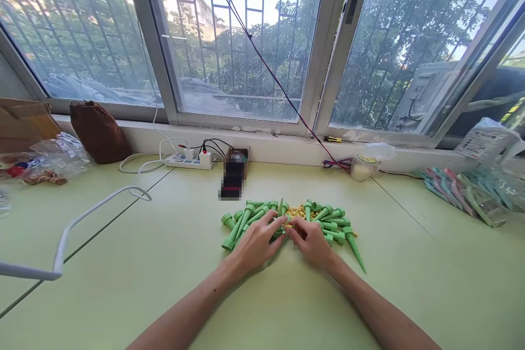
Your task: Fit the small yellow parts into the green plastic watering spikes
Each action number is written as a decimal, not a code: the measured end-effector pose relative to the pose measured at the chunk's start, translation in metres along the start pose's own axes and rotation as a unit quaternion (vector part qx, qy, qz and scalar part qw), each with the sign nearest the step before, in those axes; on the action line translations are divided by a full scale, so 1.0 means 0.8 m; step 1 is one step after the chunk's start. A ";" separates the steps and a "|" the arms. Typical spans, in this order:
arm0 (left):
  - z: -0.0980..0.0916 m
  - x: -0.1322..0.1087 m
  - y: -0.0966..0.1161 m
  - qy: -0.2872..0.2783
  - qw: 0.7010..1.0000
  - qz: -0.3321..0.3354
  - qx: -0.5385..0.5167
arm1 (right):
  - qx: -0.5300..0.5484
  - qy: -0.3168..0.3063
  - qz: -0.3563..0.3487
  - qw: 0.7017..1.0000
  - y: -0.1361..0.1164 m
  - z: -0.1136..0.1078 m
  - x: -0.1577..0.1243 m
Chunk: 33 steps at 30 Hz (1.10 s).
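My left hand is closed, with a green plastic spike whose tip points up past its fingers; much of the spike is hidden. Fingertip to fingertip with it, my right hand pinches a small yellow piece. Around both hands lie many green spikes with ribbed caps, in a left heap and a right heap. Between the heaps, just beyond my fingers, is a pile of small yellow pieces. One spike lies apart at the right, tip toward me.
A pale green table spreads below windows. White cable loops at left. Behind stand a power strip, a small box with a blurred dark object, a brown pouch and a jar. Bagged coloured items lie right.
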State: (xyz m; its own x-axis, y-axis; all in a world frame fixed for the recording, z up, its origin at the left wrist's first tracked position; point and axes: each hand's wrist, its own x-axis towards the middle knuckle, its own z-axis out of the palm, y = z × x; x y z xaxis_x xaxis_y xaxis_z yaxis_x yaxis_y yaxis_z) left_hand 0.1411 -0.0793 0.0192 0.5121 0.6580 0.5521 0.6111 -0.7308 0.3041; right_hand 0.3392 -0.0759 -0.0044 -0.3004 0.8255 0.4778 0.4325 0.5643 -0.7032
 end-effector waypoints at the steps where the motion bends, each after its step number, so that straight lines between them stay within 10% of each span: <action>1: 0.000 0.000 0.000 -0.001 1.000 -0.001 -0.003 | 0.002 0.001 -0.001 1.000 0.000 0.000 0.000; 33: 0.000 0.001 0.000 -0.021 1.000 0.007 0.016 | -0.008 -0.012 -0.010 1.000 0.003 0.001 0.000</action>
State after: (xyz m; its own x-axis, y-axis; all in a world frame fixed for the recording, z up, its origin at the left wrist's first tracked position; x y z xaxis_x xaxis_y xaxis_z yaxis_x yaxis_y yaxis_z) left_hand 0.1417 -0.0784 0.0195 0.5462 0.6547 0.5226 0.6217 -0.7349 0.2709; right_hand 0.3398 -0.0748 -0.0062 -0.3304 0.8135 0.4786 0.4400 0.5814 -0.6844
